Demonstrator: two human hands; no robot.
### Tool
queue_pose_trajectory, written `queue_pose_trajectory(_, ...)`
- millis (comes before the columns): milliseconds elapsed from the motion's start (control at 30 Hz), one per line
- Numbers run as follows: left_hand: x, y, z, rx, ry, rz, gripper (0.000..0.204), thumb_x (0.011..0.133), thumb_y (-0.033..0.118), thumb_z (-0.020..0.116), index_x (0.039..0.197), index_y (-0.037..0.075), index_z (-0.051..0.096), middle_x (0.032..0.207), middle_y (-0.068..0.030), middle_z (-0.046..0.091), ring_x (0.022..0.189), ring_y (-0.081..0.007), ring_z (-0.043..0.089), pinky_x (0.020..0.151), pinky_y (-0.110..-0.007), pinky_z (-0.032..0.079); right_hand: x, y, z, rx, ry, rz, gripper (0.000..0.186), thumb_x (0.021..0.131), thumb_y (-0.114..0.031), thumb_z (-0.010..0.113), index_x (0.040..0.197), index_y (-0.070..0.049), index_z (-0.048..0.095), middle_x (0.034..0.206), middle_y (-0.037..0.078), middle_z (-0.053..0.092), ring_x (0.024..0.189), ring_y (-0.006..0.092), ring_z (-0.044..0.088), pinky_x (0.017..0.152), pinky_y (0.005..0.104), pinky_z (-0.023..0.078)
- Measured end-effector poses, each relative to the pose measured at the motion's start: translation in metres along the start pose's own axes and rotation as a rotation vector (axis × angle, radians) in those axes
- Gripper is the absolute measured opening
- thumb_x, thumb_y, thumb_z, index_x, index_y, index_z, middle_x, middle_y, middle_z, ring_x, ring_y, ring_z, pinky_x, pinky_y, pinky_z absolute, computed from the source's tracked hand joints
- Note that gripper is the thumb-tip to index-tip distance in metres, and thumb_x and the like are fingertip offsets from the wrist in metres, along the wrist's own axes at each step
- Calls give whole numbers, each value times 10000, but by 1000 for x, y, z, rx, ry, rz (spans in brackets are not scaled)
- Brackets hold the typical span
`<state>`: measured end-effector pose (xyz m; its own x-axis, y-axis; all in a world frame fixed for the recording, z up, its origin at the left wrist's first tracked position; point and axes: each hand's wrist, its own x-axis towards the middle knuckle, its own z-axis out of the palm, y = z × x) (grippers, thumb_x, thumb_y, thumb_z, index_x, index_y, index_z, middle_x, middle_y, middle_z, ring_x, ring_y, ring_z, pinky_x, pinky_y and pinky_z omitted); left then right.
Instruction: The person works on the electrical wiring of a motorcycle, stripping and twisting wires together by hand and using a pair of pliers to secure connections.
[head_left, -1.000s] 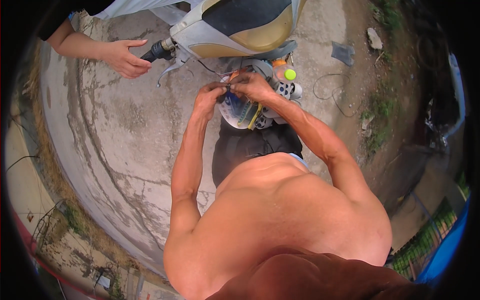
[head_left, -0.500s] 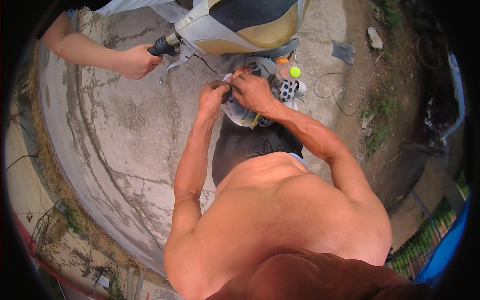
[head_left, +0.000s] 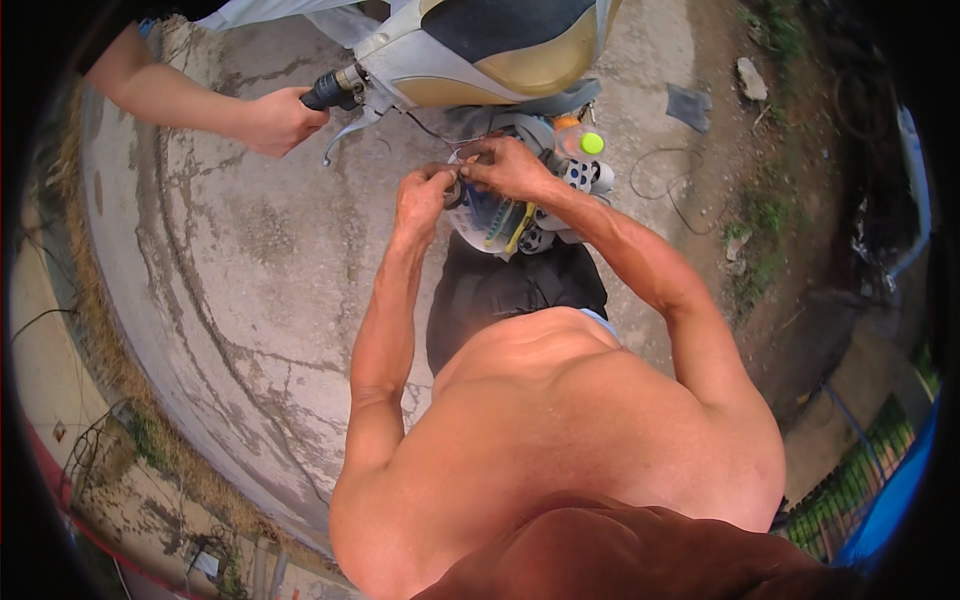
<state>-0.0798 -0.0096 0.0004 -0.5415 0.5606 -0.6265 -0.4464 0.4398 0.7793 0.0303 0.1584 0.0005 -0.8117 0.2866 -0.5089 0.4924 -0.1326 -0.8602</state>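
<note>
My two hands meet over my lap, below the handlebar of a gold and white scooter (head_left: pixel 505 60). Fingers of my left hand (head_left: pixel 425 190) are closed in a pinch by a small dark piece (head_left: pixel 454 190); its kind cannot be made out. My right hand (head_left: pixel 508 168) also pinches close beside it, with fingertips nearly touching the left ones; what lies between them is too small to name. A thin dark cable (head_left: pixel 425 128) hangs from the handlebar toward my hands. Underneath, a clear plastic bag (head_left: pixel 470 228) with yellow and green items shows.
Another person's hand (head_left: pixel 285 120) grips the black handlebar grip (head_left: pixel 330 90) at upper left. A bottle with a yellow-green cap (head_left: pixel 591 144) stands right of my hands. Cracked concrete (head_left: pixel 250 250) spreads left; a wire loop (head_left: pixel 665 175) and a stone (head_left: pixel 750 78) lie right.
My right hand has shifted slightly up and turned, uncovering more of the bag's yellow and green contents. The handlebar and the other person's hand have barely moved.
</note>
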Motion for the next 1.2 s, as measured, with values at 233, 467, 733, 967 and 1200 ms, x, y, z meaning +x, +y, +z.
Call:
queue_pose_trajectory(233, -7, -9, -10, -236, -92, -154, 251, 974, 139, 641, 1148, -23, 722, 928, -50, 694, 767, -155, 583, 662, -307, 457, 0, 12, -1, -309, -61, -190, 244, 954, -152, 735, 1131, 12, 773, 920, 110, 779, 806, 162, 729, 760, 332, 576)
queue_pose_trajectory(467, 4, -44, -32, -648, -214, -260, 282, 1029, 194, 630, 1251, 21, 655, 1086, -76, 692, 802, -184, 628, 651, -316, 474, 4, 17, 7, 135, -124, 24, 199, 945, -127, 764, 1063, 32, 755, 869, 63, 740, 758, 135, 663, 726, 317, 536)
queue_pose_trajectory(733, -4, -22, -20, -422, -210, -136, 411, 1021, 336, 698, 1279, 19, 658, 1120, -75, 728, 924, -202, 714, 733, -312, 560, 16, 24, 6, 147, -187, 88, 147, 923, -124, 797, 966, -16, 709, 825, 27, 688, 725, 110, 621, 678, 283, 501)
queue_pose_trajectory(967, -5, -31, -23, -150, -110, -8, 468, 988, 282, 745, 1310, -28, 608, 1112, -115, 711, 899, -190, 716, 768, -318, 559, 8, 0, 4, 129, -203, 203, 197, 963, -173, 754, 1081, -15, 746, 880, 31, 719, 760, 115, 653, 680, 298, 538)
queue_pose_trajectory(1200, -14, -30, -23, -137, -51, 9, 488, 961, 279, 756, 1298, -48, 623, 1019, -126, 736, 854, -181, 721, 715, -305, 551, 12, 12, 3, -96, -254, 25, 309, 959, -226, 743, 1116, 40, 730, 892, 93, 742, 795, 162, 696, 714, 337, 549)
